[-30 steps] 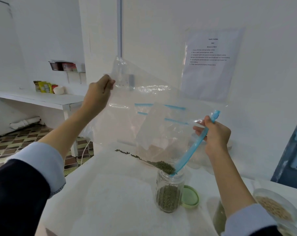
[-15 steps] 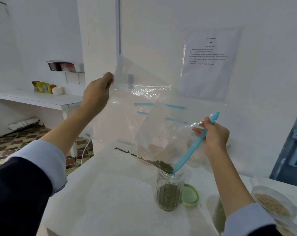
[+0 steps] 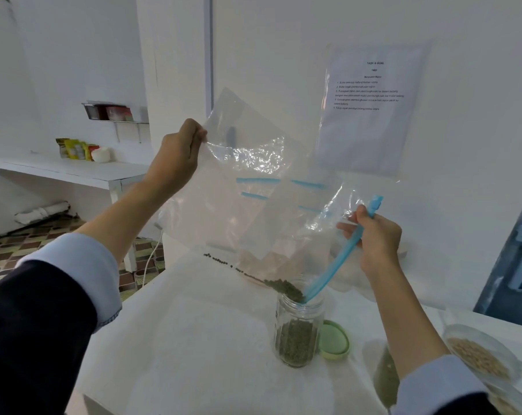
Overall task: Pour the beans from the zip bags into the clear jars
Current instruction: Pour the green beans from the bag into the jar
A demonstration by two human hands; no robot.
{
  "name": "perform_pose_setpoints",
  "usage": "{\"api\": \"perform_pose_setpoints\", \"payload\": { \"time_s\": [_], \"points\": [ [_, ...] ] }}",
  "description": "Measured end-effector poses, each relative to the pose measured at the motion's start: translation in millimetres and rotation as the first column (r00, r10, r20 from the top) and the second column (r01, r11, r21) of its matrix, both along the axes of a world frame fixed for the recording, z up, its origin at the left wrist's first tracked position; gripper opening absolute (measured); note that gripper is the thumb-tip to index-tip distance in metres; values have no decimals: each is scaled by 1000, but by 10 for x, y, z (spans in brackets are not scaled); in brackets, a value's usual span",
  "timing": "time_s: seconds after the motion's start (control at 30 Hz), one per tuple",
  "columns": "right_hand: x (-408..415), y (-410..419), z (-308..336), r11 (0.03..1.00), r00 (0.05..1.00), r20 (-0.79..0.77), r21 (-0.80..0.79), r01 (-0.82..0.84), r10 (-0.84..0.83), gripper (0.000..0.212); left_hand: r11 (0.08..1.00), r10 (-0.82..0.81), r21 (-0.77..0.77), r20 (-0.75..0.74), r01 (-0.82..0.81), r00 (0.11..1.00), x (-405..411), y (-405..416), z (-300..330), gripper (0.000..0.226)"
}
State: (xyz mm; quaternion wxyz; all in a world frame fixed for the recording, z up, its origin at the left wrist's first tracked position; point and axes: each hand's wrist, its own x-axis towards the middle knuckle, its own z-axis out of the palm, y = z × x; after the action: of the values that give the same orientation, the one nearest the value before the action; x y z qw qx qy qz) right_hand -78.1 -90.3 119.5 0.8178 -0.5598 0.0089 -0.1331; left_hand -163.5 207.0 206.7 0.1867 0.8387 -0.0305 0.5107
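A large clear zip bag (image 3: 253, 199) with a blue zip strip hangs tilted above an open clear jar (image 3: 297, 333). My left hand (image 3: 176, 157) pinches the bag's raised bottom corner. My right hand (image 3: 373, 235) grips the blue zip edge near the bag's mouth. Green beans (image 3: 283, 287) lie along the bag's lower fold and gather at its mouth over the jar's rim. The jar stands on the white table (image 3: 194, 339), about half full of green beans.
A green lid (image 3: 334, 339) lies just right of the jar. A second container of green beans (image 3: 387, 378) shows behind my right forearm. Clear jars with tan beans (image 3: 478, 357) stand at the right edge. A paper sheet (image 3: 370, 109) hangs on the wall.
The beans have slid further down the fold toward the bag's mouth. Both hands hold nearly the same places.
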Motion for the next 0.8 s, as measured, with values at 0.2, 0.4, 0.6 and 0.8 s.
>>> {"api": "perform_pose_setpoints", "payload": {
  "time_s": [0.2,0.4,0.6,0.8],
  "points": [
    [26,-54,-10,1000,1000,14,-15,-16,16,25,1000,-10,-20,1,10,1000,11,-35,22,24],
    [33,-45,5,1000,1000,9,-14,-17,17,25,1000,-20,5,-30,20,999,43,-83,82,24],
    [25,-47,-15,998,998,6,-5,-59,59,26,999,-30,25,-35,31,999,72,-104,89,23],
    [70,-48,-8,999,1000,6,29,-14,13,23,999,-51,14,-34,52,998,58,-142,105,19]
  ]
}}
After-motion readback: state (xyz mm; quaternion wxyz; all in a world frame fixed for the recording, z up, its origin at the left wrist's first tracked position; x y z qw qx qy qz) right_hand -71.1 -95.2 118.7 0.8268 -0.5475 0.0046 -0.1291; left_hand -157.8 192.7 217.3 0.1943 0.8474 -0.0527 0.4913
